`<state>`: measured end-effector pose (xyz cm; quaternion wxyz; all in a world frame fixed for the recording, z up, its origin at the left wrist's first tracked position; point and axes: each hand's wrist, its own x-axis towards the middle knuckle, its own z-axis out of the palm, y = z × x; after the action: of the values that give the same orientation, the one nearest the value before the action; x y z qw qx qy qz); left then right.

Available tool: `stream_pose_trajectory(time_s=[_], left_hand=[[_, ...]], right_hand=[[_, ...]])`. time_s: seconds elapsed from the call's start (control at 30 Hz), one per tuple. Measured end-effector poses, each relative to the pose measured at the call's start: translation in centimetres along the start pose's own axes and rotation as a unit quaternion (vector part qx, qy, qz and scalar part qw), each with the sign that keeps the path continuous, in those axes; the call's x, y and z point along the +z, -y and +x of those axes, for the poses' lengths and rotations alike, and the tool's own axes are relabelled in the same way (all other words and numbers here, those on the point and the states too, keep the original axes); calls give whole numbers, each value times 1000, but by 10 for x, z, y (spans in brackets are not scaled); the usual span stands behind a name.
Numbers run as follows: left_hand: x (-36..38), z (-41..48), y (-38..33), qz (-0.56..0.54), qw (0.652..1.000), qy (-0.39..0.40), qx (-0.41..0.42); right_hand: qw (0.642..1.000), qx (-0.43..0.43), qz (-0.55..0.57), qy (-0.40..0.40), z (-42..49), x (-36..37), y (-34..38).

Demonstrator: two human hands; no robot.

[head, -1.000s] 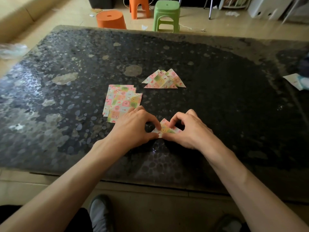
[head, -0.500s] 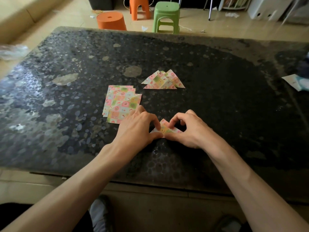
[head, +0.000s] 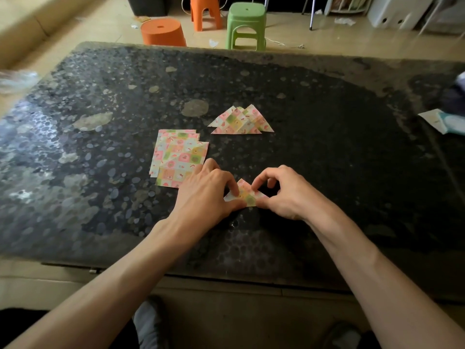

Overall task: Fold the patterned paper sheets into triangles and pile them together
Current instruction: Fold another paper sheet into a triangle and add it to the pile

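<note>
At the near middle of the table (head: 327,152), both hands work on one folded triangle (head: 246,195).

Left hand (head: 206,195): thumb and forefinger curled, pinching the triangle's left part. Thumb on the near edge, forefinger on top.

Right hand (head: 284,195): thumb and forefinger curled, pinching the triangle's right part. Its other fingers arch above the table.

Triangle: apex points far, long edge near. It sits between the two grips with its middle, apex and left tip showing. The right corner is covered by fingers. Cannot tell whether it lies flat on the top or is lifted slightly off it.

Sheets (head: 176,157): unfolded patterned squares, loosely stacked and fanned, left of the triangle and a little farther off. The left hand's knuckles overlap the stack's near right corner. Cannot tell whether they touch.

Pile (head: 241,120): finished triangles, overlapping one another, apexes far. It lies beyond the hands and just right of the sheets, not touching them. It is well apart from the triangle in hand.

Right edge of table: a white and pale blue packet (head: 445,121).

Floor beyond the far edge: green stool (head: 246,23) and round orange stool (head: 162,31), side by side.
</note>
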<state>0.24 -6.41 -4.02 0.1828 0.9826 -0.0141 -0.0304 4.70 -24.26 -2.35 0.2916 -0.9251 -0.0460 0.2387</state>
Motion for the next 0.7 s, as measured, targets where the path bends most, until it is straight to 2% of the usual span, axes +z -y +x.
stream_pose_trajectory(time_s=[0.2,0.7], left_hand=[[-1,3,-10,-24,998,53,30],[-3,1,0,-53,997,56,24]], right_hand=[[1000,-1,14,15,-3,-4,-1],[998,-24,42,43,-4,-20,-14]])
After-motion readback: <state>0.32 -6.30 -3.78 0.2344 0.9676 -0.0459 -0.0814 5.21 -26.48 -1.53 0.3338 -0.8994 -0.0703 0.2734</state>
